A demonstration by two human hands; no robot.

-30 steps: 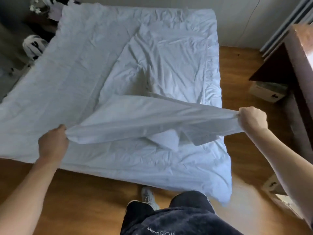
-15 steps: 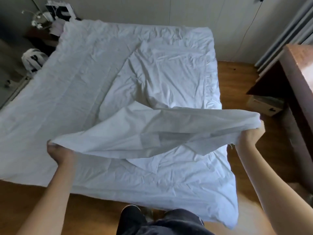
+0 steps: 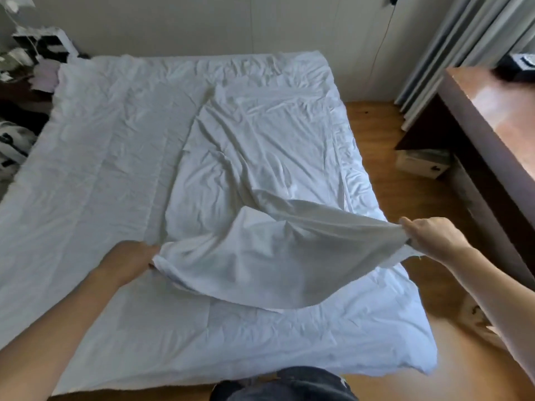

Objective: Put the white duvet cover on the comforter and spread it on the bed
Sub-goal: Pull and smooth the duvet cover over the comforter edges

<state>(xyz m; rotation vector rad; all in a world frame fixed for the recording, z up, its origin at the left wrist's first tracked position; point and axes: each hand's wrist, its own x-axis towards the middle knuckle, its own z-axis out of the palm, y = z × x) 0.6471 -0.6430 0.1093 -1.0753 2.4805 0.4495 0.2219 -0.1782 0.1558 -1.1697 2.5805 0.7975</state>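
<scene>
Left hand (image 3: pixel 131 263) at 9 o'clock and right hand (image 3: pixel 431 241) at 3 o'clock pinching thin, crinkled white duvet cover (image 3: pixel 260 256), billowing over quilted, puffy comforter (image 3: pixel 260 328) lying rumpled across the bed, glossy wooden desk (image 3: pixel 498 117) at 2 o'clock

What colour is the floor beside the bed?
The floor is warm orange-brown wood, seen best in the head view, right of the bed.

The bed (image 3: pixel 86 157) is covered edge to edge by a wrinkled white comforter (image 3: pixel 95 198), its near corner overhanging the wooden floor (image 3: pixel 385 157). A white duvet cover (image 3: pixel 260 146) is laid over the comforter's right half.
</scene>
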